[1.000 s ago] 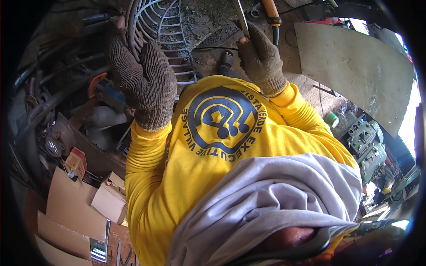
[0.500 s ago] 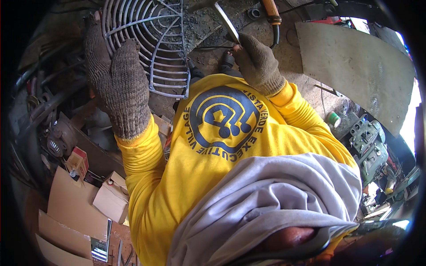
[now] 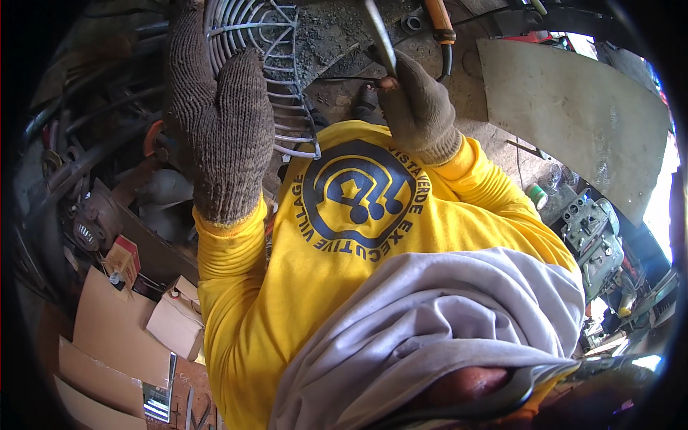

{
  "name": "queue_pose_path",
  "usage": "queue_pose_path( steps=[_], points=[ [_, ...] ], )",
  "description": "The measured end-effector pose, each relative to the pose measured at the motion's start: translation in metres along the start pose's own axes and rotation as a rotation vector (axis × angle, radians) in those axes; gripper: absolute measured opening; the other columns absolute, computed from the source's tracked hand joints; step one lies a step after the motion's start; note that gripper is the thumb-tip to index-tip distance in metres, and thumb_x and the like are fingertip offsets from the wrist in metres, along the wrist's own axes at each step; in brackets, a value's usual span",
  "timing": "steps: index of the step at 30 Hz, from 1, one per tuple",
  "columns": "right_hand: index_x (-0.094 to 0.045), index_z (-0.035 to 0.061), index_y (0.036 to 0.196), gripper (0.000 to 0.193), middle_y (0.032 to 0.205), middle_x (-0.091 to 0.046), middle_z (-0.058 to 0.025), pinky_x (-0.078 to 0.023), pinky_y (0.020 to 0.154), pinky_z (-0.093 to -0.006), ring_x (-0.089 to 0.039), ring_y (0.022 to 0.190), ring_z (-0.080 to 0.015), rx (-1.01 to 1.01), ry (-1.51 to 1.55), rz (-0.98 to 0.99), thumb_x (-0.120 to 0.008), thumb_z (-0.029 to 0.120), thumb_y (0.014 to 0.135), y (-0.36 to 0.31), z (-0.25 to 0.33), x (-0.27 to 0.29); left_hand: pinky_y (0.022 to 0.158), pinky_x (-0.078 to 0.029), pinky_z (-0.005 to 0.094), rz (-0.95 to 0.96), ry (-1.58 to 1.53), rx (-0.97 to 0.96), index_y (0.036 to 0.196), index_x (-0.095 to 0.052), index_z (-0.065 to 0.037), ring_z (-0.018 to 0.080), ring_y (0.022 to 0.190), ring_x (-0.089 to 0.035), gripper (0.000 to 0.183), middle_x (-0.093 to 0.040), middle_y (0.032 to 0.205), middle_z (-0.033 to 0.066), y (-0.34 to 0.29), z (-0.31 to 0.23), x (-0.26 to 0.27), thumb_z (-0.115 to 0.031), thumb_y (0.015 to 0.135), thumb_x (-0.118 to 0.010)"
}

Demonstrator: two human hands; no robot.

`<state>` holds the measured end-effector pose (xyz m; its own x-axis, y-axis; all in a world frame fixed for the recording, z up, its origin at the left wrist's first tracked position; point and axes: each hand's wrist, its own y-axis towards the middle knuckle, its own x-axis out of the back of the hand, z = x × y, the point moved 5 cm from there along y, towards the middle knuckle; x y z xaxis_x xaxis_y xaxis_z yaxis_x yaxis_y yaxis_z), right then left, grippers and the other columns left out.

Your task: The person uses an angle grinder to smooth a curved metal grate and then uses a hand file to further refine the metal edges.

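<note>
My left hand [image 3: 229, 122], in a brown knitted glove, is closed on a round metal wire guard [image 3: 251, 27] with curved concentric rods and cross bars. The guard is tilted, and its far part runs out of the picture at the top. My right hand [image 3: 423, 107], gloved alike with a bare thumb tip showing, grips the flat metal handle of a hammer [image 3: 380, 36]. The hammer's head is beyond the top edge. Dark, gritty ground [image 3: 333, 43] lies between the two hands.
An orange-handled tool [image 3: 438, 21] with a black cable lies beyond my right hand. A large metal sheet [image 3: 573, 107] leans at the right, above a greasy engine part [image 3: 595, 236]. Cardboard [image 3: 118, 322], a small box [image 3: 175, 322] and dark metal scrap crowd the left.
My left hand has moved right and forward, turning the guard so that it looks narrower. My right hand has shifted slightly, and the hammer's head has left the picture.
</note>
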<state>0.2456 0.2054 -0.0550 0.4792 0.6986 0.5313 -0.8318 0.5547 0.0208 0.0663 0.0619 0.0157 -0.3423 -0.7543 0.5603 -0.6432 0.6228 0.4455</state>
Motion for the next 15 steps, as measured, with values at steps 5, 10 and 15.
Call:
queue_pose_path(
  steps=[5, 10, 15],
  points=[
    [-0.055, 0.0062, 0.13, 0.037, 0.091, -0.07, -0.0191, -0.055, 0.073, -0.0431, -0.07, 0.085, -0.0383, -0.058, -0.252, 0.162, -0.06, 0.021, 0.096, 0.001, -0.016, -0.027, 0.115, -0.033, 0.043, -0.007, -0.02, -0.068, 0.137, -0.053, 0.0, 0.0341, 0.135, -0.047, 0.052, -0.05, 0.145, 0.0194, 0.001, -0.001, -0.003, -0.009, 0.087, -0.062],
    [-0.054, 0.0073, 0.13, 0.037, 0.092, -0.069, -0.02, -0.055, 0.073, -0.045, -0.069, 0.085, -0.0394, -0.037, -0.035, -0.01, -0.059, 0.023, 0.096, 0.001, 0.0, -0.01, 0.114, -0.034, 0.0426, 0.023, 0.026, -0.087, 0.133, -0.056, -0.002, 0.0349, 0.134, -0.047, 0.049, -0.05, 0.143, 0.0203, -0.002, 0.004, -0.005, -0.005, 0.085, -0.062],
    [-0.06, 0.0033, 0.126, 0.034, 0.084, -0.07, -0.0153, -0.055, 0.069, -0.0345, -0.072, 0.077, -0.0235, 0.032, -0.246, 0.059, -0.063, 0.015, 0.094, 0.007, -0.021, -0.028, 0.112, -0.037, 0.0453, 0.045, 0.052, -0.102, 0.123, -0.063, -0.007, 0.0374, 0.133, -0.048, 0.04, -0.05, 0.142, 0.0214, -0.002, 0.004, -0.003, -0.004, 0.083, -0.066]
  ],
)
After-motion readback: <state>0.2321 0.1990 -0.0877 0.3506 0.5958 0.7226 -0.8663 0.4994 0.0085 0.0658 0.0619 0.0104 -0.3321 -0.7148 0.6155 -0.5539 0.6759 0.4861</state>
